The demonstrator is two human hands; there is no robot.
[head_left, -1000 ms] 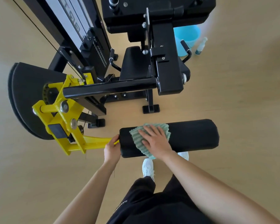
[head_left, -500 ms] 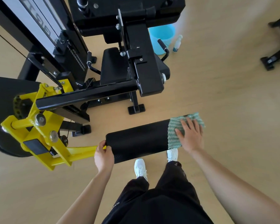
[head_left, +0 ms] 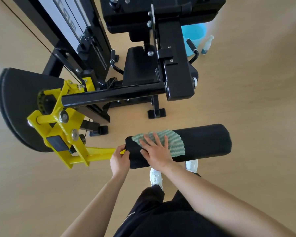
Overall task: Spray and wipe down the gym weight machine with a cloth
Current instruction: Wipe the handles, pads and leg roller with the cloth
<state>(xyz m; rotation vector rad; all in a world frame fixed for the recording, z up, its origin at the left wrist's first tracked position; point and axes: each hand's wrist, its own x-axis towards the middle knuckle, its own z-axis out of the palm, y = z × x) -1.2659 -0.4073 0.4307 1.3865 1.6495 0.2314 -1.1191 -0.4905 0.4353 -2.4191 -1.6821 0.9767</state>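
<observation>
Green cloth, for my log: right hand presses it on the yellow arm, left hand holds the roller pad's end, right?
No. Head view: the right hand presses the green cloth on the black roller pad; the left hand holds its end.

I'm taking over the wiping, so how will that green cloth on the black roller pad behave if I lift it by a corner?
Probably floppy: the green cloth follows the curve of the roller pad instead of holding its own shape. It looks thin, so likely light. Pushed by the flat right hand, it may bunch, since its edges lie unevenly.
</observation>
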